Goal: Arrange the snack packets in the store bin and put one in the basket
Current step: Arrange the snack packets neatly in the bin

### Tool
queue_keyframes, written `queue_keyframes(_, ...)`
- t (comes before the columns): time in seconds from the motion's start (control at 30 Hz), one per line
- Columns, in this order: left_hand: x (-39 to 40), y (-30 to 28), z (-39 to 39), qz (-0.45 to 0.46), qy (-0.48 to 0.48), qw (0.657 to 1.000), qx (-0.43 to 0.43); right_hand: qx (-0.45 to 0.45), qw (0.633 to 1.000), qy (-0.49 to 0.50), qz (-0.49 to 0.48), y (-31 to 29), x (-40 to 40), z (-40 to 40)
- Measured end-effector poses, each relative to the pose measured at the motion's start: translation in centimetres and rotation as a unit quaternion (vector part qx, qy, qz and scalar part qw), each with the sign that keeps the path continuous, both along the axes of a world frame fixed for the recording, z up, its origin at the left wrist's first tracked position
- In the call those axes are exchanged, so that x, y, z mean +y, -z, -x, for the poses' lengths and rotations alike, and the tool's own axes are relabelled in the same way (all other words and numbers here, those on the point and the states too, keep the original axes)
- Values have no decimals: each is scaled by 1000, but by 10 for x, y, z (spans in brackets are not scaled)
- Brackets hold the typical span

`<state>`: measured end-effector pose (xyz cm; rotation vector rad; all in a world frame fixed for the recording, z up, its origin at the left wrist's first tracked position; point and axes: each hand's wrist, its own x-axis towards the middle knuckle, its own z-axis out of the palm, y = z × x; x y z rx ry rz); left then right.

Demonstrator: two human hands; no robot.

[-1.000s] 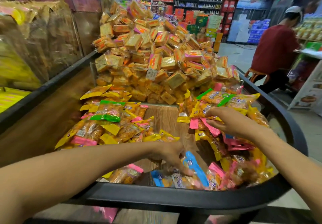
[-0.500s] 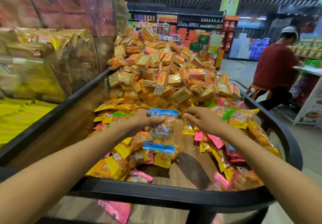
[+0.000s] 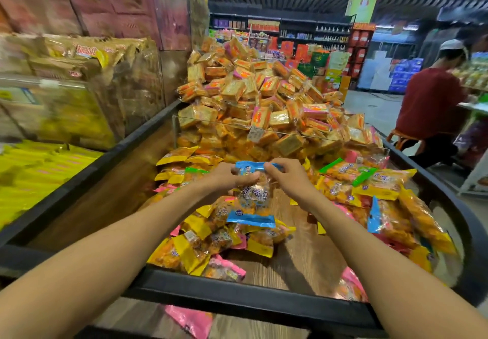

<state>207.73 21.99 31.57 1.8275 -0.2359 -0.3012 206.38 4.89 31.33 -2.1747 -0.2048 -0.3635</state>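
Note:
A blue-edged snack packet [image 3: 254, 201] hangs upright above the store bin [image 3: 237, 299]. My left hand [image 3: 229, 176] pinches its top edge from the left. My right hand [image 3: 286, 173] pinches the same edge from the right. Below them, loose yellow, pink and green-edged snack packets [image 3: 211, 243] lie in a heap on the bin's wooden floor. More packets [image 3: 369, 188] pile along the bin's right side. No basket is in view.
Behind a clear divider [image 3: 264, 133] rises a tall mound of orange cracker packs [image 3: 253, 96]. Bagged goods fill the display at left [image 3: 66, 88]. A person in a red shirt [image 3: 433, 106] sits at the right. A pink packet [image 3: 190, 321] lies below the bin's front rim.
My left hand picked the blue-edged packet from the bin's front and lifted it. My right hand left the right pile and took hold of the packet's top. The view tilted upward.

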Motion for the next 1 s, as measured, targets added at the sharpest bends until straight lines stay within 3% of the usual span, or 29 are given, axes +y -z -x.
queue_keyframes(0.33, 4, -5, 2, 54, -14, 998, -31, 35, 993, -15, -112, -5, 2, 2)
queue_keyframes(0.87, 4, -10, 3, 109, -18, 994, 2, 44, 990, -41, -129, -7, 1, 5)
queue_keyframes(1.0, 8, -18, 1, 164, -65, 984, 12, 178, 965, -93, -169, -11, 0, 6)
